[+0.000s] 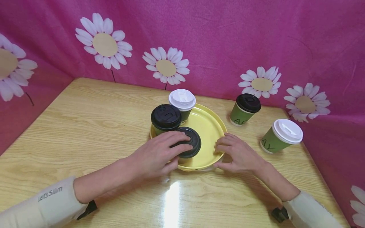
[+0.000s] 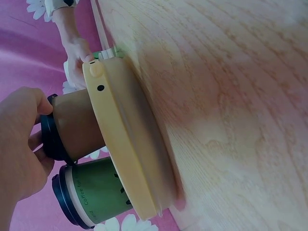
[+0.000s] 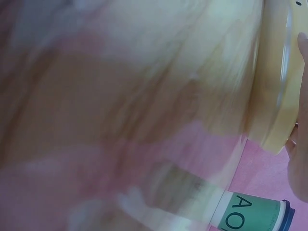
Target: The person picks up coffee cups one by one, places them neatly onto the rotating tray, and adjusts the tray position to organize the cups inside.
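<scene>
My left hand [image 1: 159,152] grips a brown paper cup [image 2: 79,120] by its black lid [image 1: 194,142], fingers spread over the top and side. The cup stands at the near left of a round yellow tray [image 1: 209,126]; in the left wrist view the tray's paler lower part rests on the table. My right hand [image 1: 239,153] holds the tray's right rim, fingers over the edge and thumb low outside. Beside the brown cup on the tray are a green cup with a black lid [image 1: 166,117] and a dark cup with a white lid [image 1: 182,99].
Right of the tray, a green cup with a black lid [image 1: 242,110] and a green cup with a white lid [image 1: 275,139] stand on the wooden table [image 1: 99,120]. A pink flowered cloth [image 1: 211,41] hangs behind the table and at its sides.
</scene>
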Available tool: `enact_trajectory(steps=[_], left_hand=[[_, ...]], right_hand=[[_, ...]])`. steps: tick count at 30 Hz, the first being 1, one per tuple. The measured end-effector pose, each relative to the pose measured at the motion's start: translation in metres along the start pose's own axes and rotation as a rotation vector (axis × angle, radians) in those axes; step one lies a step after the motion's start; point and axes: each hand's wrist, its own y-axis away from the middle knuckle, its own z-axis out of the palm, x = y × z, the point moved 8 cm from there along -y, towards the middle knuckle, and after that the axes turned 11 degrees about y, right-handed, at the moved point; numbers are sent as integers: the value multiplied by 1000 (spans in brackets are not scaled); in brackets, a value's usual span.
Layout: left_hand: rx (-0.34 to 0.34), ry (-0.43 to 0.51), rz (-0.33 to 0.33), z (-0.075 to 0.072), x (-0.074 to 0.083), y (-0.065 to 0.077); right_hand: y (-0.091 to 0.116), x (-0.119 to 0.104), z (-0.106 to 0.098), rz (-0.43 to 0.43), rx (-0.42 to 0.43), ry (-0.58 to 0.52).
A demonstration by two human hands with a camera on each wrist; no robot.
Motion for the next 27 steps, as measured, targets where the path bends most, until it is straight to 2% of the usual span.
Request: enact_trajectory(steps=[11,19,27], left_hand=[[5,5,-3,-2,0,0],[4,23,-32,-3,-3,0],[15,7,-25,-6,-4,0]], right_hand=[[-1,-5,0,-3,4,5],[-1,-8,2,55,-31,-2],[-1,-12,2,131,-72,17]])
